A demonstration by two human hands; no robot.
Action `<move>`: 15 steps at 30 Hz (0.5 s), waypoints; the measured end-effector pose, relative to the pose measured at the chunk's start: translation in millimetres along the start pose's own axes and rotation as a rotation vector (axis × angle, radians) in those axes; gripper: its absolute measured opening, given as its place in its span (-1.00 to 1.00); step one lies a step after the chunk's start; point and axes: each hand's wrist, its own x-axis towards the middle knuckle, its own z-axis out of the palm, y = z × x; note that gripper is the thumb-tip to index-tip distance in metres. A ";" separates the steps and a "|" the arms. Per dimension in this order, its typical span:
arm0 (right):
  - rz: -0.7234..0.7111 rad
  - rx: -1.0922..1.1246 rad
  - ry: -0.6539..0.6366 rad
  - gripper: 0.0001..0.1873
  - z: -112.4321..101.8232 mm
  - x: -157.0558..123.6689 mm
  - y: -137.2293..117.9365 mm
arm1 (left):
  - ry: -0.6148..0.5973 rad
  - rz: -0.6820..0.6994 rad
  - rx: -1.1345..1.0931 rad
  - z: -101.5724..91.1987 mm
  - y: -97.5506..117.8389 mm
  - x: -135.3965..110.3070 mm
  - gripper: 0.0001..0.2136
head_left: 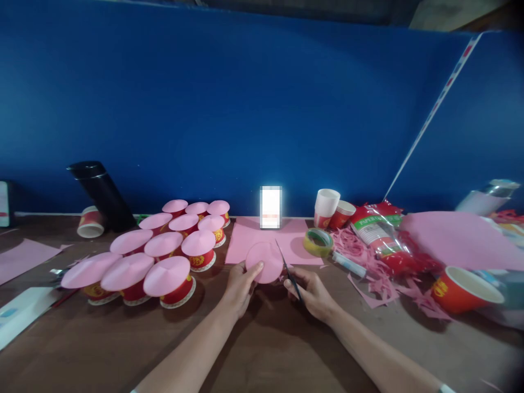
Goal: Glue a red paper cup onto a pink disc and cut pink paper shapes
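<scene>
A round pink paper disc [267, 261] is pinched at its left edge by my left hand [241, 289], thumb on top. My right hand [313, 295] grips dark-handled scissors [291, 277], whose blades point up and away along the disc's right edge. Whether the blades touch the paper I cannot make out. Beneath and beyond the disc lies a pink paper sheet [241, 240] on the brown table. To the left stand several red paper cups [176, 292] turned rim-down, each topped with a shallow pink paper cone [167, 277].
A tape roll [318, 243], a glue stick [349, 264] and pink scraps [370, 275] lie right of my hands. Farther right are a red plastic bag [382, 232] and a tipped red cup [466, 289]. A lit phone [271, 207] stands ahead; a black flask [100, 191] leans at left.
</scene>
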 end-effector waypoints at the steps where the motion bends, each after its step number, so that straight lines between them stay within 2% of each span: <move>1: 0.000 -0.001 -0.001 -0.66 -0.1 0.1 0.6 | 0.000 0.002 0.005 0.1 0.3 -0.1 -0.64; 15: 0.008 -0.034 -0.011 -0.66 -0.6 0.4 -1.1 | 0.017 0.011 -0.001 -3.1 -3.7 4.5 -0.65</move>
